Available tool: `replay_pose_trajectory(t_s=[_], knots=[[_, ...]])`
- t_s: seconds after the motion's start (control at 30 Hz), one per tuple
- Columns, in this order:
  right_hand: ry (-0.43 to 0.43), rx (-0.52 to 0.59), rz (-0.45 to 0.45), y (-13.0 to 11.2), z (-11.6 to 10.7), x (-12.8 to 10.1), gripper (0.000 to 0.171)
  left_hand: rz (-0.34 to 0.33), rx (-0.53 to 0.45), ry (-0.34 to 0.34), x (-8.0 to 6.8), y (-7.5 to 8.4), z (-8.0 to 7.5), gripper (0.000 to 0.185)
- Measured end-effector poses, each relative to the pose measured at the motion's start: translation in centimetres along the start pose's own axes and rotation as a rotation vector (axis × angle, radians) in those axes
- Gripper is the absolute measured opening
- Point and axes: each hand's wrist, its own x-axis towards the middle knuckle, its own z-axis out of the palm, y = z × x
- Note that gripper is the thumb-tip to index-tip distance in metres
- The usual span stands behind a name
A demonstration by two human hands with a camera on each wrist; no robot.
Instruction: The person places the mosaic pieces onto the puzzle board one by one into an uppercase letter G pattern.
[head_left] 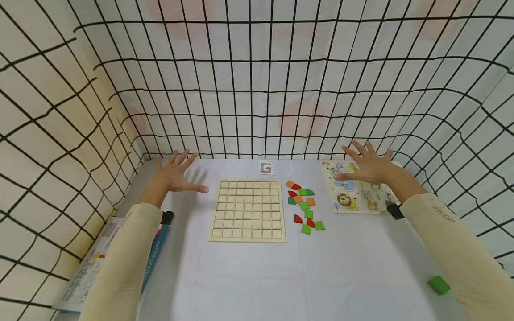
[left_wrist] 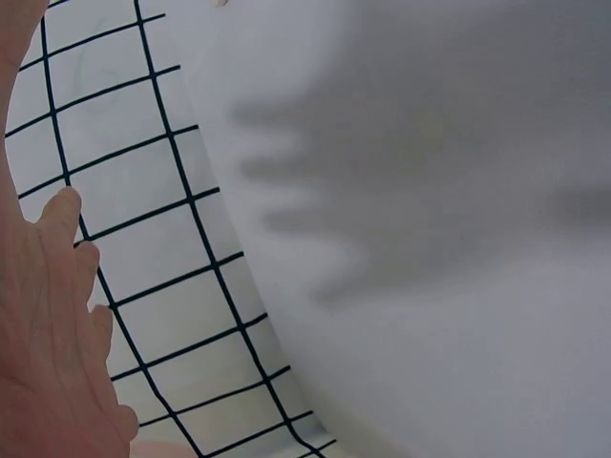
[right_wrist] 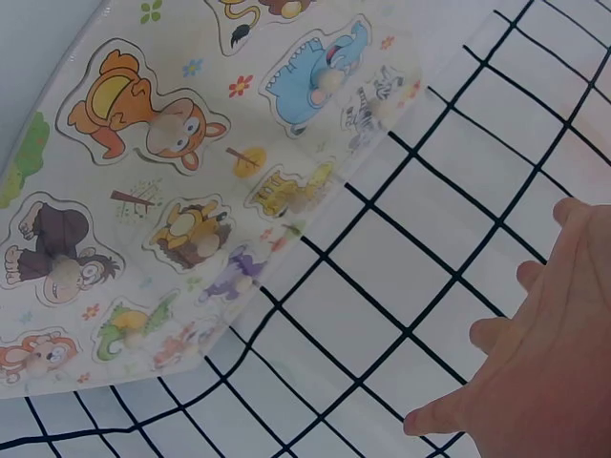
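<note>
The grid board [head_left: 246, 211] lies flat on the white table [head_left: 241, 281], in the middle, its near and far edges running side to side. It looks about square, so I cannot tell a long axis. The left hand [head_left: 173, 176] is above the table just left of the board's far corner, fingers spread, thumb pointing right towards the board; it holds nothing.

To the board's right, loose coloured tiles [head_left: 304, 205] in green, red and orange lie in a scattered strip running away from the person, turned at various angles. Beyond the board's far edge lies a small card [head_left: 267, 168] showing a letter G, upright to the person.

Farther right, the animal puzzle [head_left: 361, 196] lies with its long axis side to side, slightly turned, its pictures upright to the person. The right hand [head_left: 369, 168] is above its far part, fingers spread and holding nothing, thumb pointing left.

A green block [head_left: 439, 285] sits beside the right sleeve [head_left: 453, 249]. Printed matter [head_left: 86, 272] lies partly behind the left sleeve [head_left: 124, 263]. Black netting [head_left: 250, 60] stands around the table's back and sides.
</note>
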Motion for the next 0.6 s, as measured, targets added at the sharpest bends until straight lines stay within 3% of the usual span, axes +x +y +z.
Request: replay_pose_trajectory(t_s=[0.6], knots=[[0.038,0.01,-0.013,-0.23,0.4,-0.43,0.109,0.015,-0.017,0.037,-0.19,0.09,0.2,0.132]])
